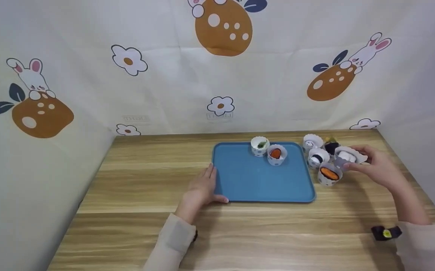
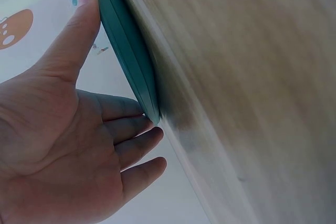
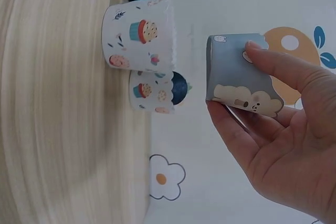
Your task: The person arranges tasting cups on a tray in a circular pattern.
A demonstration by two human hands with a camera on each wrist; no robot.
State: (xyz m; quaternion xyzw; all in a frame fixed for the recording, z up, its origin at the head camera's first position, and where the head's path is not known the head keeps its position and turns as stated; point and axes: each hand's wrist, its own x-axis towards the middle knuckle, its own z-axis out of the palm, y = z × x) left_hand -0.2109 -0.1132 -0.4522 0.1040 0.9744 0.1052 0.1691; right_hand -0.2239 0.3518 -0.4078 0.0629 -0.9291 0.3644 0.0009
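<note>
A blue tray [image 1: 262,184] lies on the wooden table. My left hand [image 1: 199,188] rests against its left edge, fingers fairly straight, thumb at the front rim; in the left wrist view the fingertips touch the tray's side [image 2: 128,51]. Between thumb and fingers, my right hand [image 1: 377,167] holds a grey-blue paper cup [image 3: 236,72] with a bear print, lifted off the table. Something white sits inside that cup in the head view. Close by stand several paper cups, among them one with an orange-topped sushi piece [image 1: 329,174] and one with a white, black-banded piece [image 1: 316,159].
On the tray's far side stand two cups, one with a green-garnished white piece [image 1: 259,146], the other with a red-orange piece [image 1: 276,155]. A cup with a white piece [image 1: 311,143] is beyond the tray's right edge. A patterned cloth [image 1: 165,86] hangs behind the table.
</note>
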